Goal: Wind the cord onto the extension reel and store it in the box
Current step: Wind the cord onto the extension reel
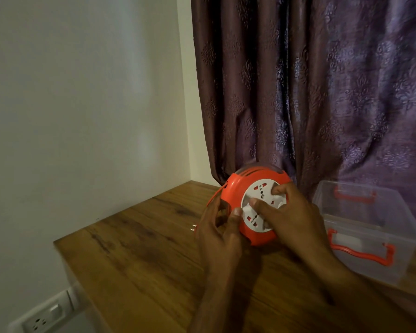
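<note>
An orange extension reel (235, 188) with a white socket face (262, 188) is held tilted above the wooden table (139, 255). My left hand (217, 234) grips its lower left rim, thumb on the edge of the white face. My right hand (291, 217) grips the white centre with its fingers curled over the face. A thin orange cord (214, 195) loops off the reel's left side. The plug (193, 229), pins pointing left, lies on the table just left of my left hand. A clear plastic box (370, 236) with orange handles stands open at the right.
A purple patterned curtain (322, 92) hangs behind the table. A white wall (82, 116) borders the left side. A white wall socket (46, 316) sits low at the bottom left, beside the table's front-left edge.
</note>
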Demonstrator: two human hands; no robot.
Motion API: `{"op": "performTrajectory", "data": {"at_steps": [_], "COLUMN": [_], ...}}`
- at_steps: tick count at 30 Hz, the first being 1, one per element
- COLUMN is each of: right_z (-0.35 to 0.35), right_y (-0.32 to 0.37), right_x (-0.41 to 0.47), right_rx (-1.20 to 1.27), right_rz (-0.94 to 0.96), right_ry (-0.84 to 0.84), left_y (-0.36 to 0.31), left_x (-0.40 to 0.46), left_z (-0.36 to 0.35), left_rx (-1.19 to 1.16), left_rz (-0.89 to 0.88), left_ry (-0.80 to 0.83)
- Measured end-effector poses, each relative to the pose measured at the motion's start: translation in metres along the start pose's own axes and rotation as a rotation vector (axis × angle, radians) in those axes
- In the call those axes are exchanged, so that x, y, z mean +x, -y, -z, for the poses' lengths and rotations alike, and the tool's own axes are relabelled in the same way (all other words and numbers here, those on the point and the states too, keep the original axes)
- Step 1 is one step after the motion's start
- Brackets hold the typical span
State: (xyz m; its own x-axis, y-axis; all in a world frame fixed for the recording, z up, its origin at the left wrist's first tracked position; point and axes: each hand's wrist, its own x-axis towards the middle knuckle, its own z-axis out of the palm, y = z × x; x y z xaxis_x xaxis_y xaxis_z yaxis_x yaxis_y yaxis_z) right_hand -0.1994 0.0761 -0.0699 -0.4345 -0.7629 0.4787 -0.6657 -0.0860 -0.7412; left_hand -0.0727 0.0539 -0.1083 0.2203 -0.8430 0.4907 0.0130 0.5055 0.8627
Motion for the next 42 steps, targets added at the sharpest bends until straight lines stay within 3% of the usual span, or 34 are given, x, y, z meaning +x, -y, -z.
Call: {"op": "performTrajectory", "data": {"at_steps": [4,8,15,21,30,42], "right_z": [0.005,0.01,0.006,0.004,0.008,0.002], "right_y": [0.002,0.008,0.011,0.004,0.006,0.002], "right_x": [0.0,-0.002,-0.007,-0.005,-0.005,-0.002], "right_rx": [-0.086,-0.196,-0.469,-0.595,-0.655,-0.548], "right_rz": [0.086,0.336,0.545,0.543,0.573,0.409], "right_ry": [0.069,0.005,0.196,0.324,0.177,0.071], "left_y": [0.002,0.007,0.01,0.008,0.001,0.002], "left_x": [0.001,0.006,0.008,0.008,0.005,0.001], "left_z": [0.001,0.005,0.006,0.007,0.007,0.004], "left_rx": [-0.028,-0.048,-0.081,-0.096,-0.111,-0.055], "left_rz": [0.032,0.08,0.116,0.129,0.145,0.087], "left_ry": [-0.018,-0.036,-0.078,-0.081,-0.011,-0.012]}}
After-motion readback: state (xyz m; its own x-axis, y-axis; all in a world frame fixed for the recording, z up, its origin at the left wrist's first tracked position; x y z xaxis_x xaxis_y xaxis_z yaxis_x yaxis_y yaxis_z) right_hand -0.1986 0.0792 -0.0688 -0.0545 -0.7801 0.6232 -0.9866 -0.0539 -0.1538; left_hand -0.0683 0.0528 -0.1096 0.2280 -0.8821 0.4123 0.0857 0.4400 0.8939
